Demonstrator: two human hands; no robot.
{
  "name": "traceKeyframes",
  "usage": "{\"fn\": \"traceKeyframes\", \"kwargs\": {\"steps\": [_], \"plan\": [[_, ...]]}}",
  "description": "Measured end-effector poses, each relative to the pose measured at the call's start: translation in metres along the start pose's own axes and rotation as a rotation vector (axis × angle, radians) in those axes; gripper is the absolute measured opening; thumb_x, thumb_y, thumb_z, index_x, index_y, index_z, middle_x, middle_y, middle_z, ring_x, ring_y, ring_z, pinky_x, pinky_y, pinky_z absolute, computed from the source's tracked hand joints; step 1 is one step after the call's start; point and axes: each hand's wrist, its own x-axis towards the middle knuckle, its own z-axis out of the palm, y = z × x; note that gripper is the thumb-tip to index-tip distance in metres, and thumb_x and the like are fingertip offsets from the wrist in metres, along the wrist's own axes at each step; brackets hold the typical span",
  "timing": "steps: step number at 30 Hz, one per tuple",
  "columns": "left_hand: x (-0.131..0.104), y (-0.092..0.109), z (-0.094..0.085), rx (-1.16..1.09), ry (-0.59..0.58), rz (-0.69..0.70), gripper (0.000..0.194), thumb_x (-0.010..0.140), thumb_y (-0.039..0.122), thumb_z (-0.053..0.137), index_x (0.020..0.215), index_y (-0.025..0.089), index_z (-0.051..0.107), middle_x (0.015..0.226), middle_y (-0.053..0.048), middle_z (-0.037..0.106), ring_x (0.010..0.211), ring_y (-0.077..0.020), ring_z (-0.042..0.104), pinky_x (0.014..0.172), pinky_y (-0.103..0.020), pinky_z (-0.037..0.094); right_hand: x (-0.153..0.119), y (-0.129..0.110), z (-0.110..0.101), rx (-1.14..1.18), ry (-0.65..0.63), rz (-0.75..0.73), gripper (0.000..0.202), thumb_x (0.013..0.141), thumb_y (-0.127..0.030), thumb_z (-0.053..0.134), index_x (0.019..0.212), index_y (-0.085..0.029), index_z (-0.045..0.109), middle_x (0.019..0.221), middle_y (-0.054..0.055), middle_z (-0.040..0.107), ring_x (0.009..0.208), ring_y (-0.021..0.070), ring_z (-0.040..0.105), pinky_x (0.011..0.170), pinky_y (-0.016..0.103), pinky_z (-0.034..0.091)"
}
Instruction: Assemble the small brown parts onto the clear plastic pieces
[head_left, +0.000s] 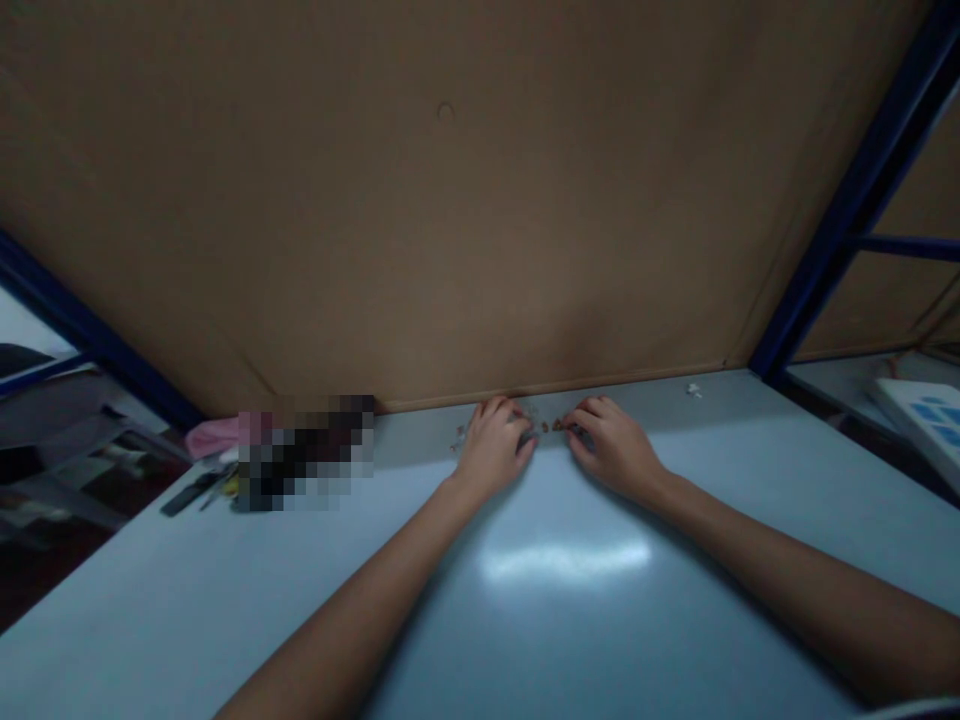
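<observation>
My left hand (495, 440) rests at the back of the table, fingers curved and thumb held apart from them. Small clear pieces (532, 412) lie by its fingertips, with a few more beside its outer edge. Facing it, my right hand (606, 440) has its fingers bent and its thumb apart. Small brown pieces (546, 427) sit between the two hands, nearest to the right fingertips. They are too small and blurred for me to tell their kind. Whatever lies under my palms is hidden.
The pale table (555, 640) meets a brown board (465, 250) at the back. Blue metal posts (825, 230) stand on both sides. At the left lie a pink cloth (210, 437), a dark flat object (189, 494) and blurred-out items. Small white bits (694, 390) lie at the back right.
</observation>
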Motion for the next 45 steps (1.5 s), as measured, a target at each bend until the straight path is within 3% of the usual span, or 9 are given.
{"fn": "traceKeyframes", "kwargs": {"steps": [8, 20, 27, 35, 40, 42, 45], "plan": [[0.001, 0.002, 0.003, 0.002, -0.034, 0.017, 0.014, 0.100, 0.031, 0.069, 0.099, 0.022, 0.080, 0.103, -0.009, 0.075, 0.114, -0.0300, 0.057, 0.100, -0.047, 0.044, 0.001, 0.003, 0.000, 0.004, 0.014, 0.012, 0.019, 0.097, -0.015, 0.060, 0.108, -0.020, 0.075, 0.104, 0.011, 0.071, 0.105, 0.0285, 0.061, 0.093, 0.040, 0.050], [-0.004, 0.000, -0.004, -0.011, -0.049, -0.018, 0.022, 0.097, 0.038, 0.072, 0.106, 0.020, 0.079, 0.108, -0.011, 0.078, 0.113, -0.0322, 0.061, 0.099, -0.048, 0.044, 0.001, 0.008, 0.002, -0.066, 0.025, 0.034, 0.022, 0.090, -0.013, 0.062, 0.107, -0.018, 0.076, 0.106, 0.014, 0.070, 0.110, 0.0321, 0.057, 0.095, 0.043, 0.049], [-0.009, 0.007, -0.005, 0.021, -0.054, -0.056, 0.019, 0.097, 0.030, 0.069, 0.109, 0.020, 0.080, 0.107, -0.013, 0.077, 0.113, -0.0341, 0.062, 0.098, -0.050, 0.046, 0.000, 0.007, 0.000, -0.156, 0.075, 0.115, 0.009, 0.083, -0.018, 0.067, 0.091, -0.019, 0.071, 0.096, 0.014, 0.066, 0.103, 0.0330, 0.058, 0.089, 0.042, 0.048], [-0.007, 0.004, -0.002, -0.016, -0.052, -0.019, 0.019, 0.103, 0.025, 0.062, 0.109, 0.022, 0.080, 0.104, -0.010, 0.077, 0.110, -0.0303, 0.061, 0.095, -0.047, 0.046, 0.000, 0.010, 0.000, -0.150, 0.012, 0.117, 0.007, 0.089, -0.018, 0.064, 0.091, -0.019, 0.071, 0.097, 0.014, 0.067, 0.102, 0.0311, 0.060, 0.089, 0.041, 0.049], [-0.006, 0.009, -0.012, -0.226, 0.115, -0.013, 0.025, 0.106, 0.031, 0.059, 0.120, 0.023, 0.078, 0.110, -0.010, 0.074, 0.110, -0.0270, 0.061, 0.095, -0.043, 0.048, 0.001, 0.008, -0.002, -0.091, 0.040, 0.091, 0.006, 0.092, -0.018, 0.063, 0.091, -0.020, 0.068, 0.095, 0.012, 0.068, 0.100, 0.0302, 0.061, 0.088, 0.040, 0.049], [-0.004, 0.015, -0.017, -0.415, 0.218, -0.110, 0.025, 0.106, 0.036, 0.060, 0.117, 0.023, 0.079, 0.108, -0.009, 0.074, 0.106, -0.0249, 0.063, 0.095, -0.040, 0.050, 0.002, 0.003, -0.004, -0.016, 0.063, 0.086, 0.004, 0.093, -0.019, 0.063, 0.092, -0.020, 0.067, 0.093, 0.010, 0.069, 0.097, 0.0292, 0.062, 0.085, 0.040, 0.048], [-0.003, 0.024, -0.020, -0.799, 0.319, -0.365, 0.032, 0.102, 0.047, 0.065, 0.106, 0.019, 0.079, 0.101, -0.008, 0.077, 0.091, -0.0204, 0.067, 0.084, -0.034, 0.052, 0.002, -0.009, -0.008, 0.179, 0.090, 0.108, 0.005, 0.095, -0.022, 0.063, 0.094, -0.020, 0.068, 0.090, 0.007, 0.071, 0.087, 0.0241, 0.064, 0.078, 0.036, 0.049]]}}
